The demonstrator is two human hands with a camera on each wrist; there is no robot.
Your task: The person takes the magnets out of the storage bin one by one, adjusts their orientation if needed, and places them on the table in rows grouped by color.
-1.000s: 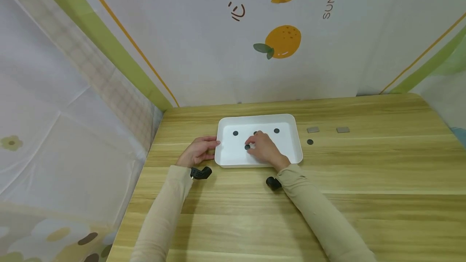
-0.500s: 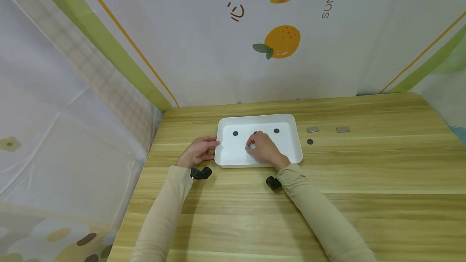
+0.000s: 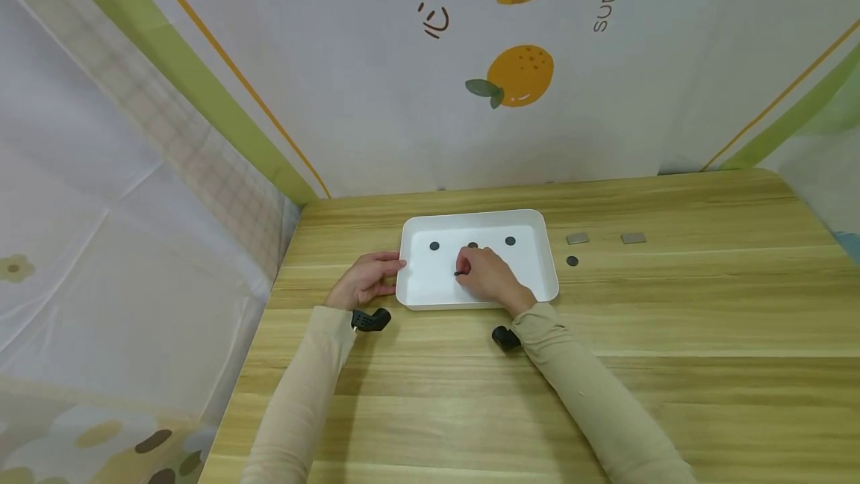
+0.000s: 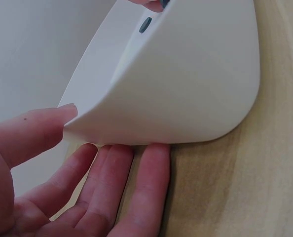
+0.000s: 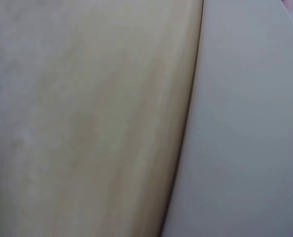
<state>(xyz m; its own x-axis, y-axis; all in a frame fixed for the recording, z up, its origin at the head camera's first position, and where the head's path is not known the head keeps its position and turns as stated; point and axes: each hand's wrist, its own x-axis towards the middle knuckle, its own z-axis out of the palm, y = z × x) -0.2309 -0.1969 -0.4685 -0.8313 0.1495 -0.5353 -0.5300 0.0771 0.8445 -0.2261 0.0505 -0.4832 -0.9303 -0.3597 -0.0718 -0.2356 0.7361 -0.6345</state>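
Note:
The white tray (image 3: 430,296) lies on the wooden table. My left hand (image 3: 368,277) holds the tray's left end; in the left wrist view the thumb (image 4: 43,121) is at the rim and the other fingers (image 4: 154,182) touch the outer wall. Over the tray floor, my right hand (image 3: 489,275) pinches a small round dark disc (image 3: 458,273) between thumb and finger, edge-on in the head view. Dark discs lie in the tray at the left (image 3: 434,246) and right (image 3: 510,241); another disc (image 3: 472,245) is partly hidden by the right hand. The right wrist view shows no hand at work, only the tray's outer wall (image 5: 245,123) and tabletop.
Right of the tray, a dark disc (image 3: 572,261) and two flat grey rectangular pieces, a nearer one (image 3: 577,238) and a farther one (image 3: 633,238), lie on the table (image 3: 430,394). A printed curtain (image 3: 376,95) hangs behind the table.
The disc in my right fingers has turned from dark face, through a lighter grey look, to edge-on. The right fingers have drawn closer together; the left hand and tray stay put.

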